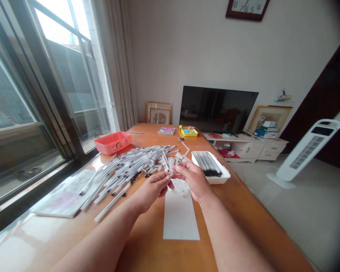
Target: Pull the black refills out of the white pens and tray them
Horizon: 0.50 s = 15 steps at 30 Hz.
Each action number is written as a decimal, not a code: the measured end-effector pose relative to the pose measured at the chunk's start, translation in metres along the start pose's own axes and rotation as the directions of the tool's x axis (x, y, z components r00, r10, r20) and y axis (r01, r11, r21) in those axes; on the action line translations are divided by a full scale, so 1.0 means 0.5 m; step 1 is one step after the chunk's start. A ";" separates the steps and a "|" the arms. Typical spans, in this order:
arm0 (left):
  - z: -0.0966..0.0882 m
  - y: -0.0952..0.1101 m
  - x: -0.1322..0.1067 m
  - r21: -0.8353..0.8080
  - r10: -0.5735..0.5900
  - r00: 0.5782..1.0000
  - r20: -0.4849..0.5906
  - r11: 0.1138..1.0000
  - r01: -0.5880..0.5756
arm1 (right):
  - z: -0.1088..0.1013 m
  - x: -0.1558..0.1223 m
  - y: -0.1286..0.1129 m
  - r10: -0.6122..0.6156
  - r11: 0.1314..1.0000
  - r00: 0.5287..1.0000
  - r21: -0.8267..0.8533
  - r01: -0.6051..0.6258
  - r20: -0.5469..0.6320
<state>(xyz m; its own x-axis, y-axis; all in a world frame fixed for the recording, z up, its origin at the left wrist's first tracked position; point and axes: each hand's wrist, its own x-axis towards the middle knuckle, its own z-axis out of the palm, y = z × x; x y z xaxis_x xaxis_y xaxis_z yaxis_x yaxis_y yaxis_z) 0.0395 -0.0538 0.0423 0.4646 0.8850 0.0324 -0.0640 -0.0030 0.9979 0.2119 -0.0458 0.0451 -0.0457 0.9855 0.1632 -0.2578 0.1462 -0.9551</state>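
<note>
Above a white paper sheet (180, 223), my left hand (154, 189) and my right hand (195, 181) meet with fingertips pinched together. Between them is a thin dark stick like a pen refill (173, 173), slanting up to the right; both hands grip it. Its exact kind is hard to make out. To the left spreads a heap of clear pen barrels (127, 170), many with black ends. Just right of my right hand stands a white plastic box (227, 176) with a neat row of clear pens (206, 162), their black tips toward me.
A red plastic basket (113, 144) sits behind the heap by the window. A booklet (62, 200) lies under some barrels at the left. A yellow box (188, 132) and a magazine (166, 130) are at the table's far end. A white tower fan (306, 151) stands right.
</note>
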 end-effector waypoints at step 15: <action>-0.011 -0.012 0.005 -0.139 -0.042 0.999 -0.023 0.989 0.038 | -0.013 0.002 0.002 0.071 0.985 0.997 -0.158 -0.074 -0.023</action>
<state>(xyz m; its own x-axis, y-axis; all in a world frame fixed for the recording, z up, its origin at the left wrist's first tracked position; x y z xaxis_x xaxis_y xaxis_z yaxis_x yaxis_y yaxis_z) 0.0363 -0.0490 0.0360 0.4464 0.8948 -0.0106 -0.1687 0.0958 0.9810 0.2178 -0.0444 0.0428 -0.0414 0.9952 0.0891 -0.0978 0.0848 -0.9916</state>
